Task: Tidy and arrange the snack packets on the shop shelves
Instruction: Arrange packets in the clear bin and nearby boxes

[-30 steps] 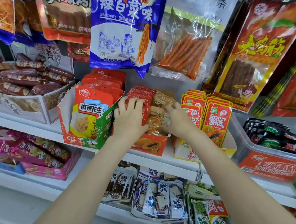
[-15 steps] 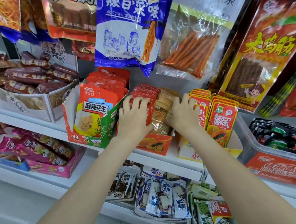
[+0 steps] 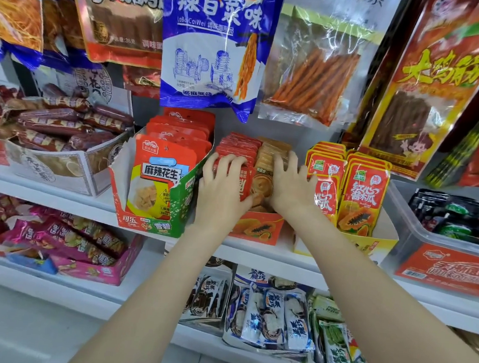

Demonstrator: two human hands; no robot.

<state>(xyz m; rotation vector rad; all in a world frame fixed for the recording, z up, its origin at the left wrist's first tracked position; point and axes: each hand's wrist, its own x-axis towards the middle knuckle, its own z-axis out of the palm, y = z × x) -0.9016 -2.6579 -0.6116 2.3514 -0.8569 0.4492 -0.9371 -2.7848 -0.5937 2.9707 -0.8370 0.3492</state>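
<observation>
Head view: this is a packed shop shelf [image 3: 255, 251], big hanging bags up top, like the blue bag [image 3: 213, 41] right over the action, and open display boxes lined up on the middle shelf. The peanut packet box [image 3: 156, 185] sits on the left, the papaya chip box [image 3: 348, 197] on the right, and between them is the small orange box [image 3: 260, 228] the person is working on. It holds a row of red packets [image 3: 236, 151] and, just beside it, a row of tan biscuit packets [image 3: 266, 166]. Since a second ago both hands have slid further up and over the rows. The left hand [image 3: 223, 185] now lies across the red packets, fingers spread and pressing, not curled round anything; the right hand [image 3: 289, 186] does the same on the tan ones. Looks to me like they're squaring the two rows upright and pushing them back, so this box is nearly sorted.
</observation>
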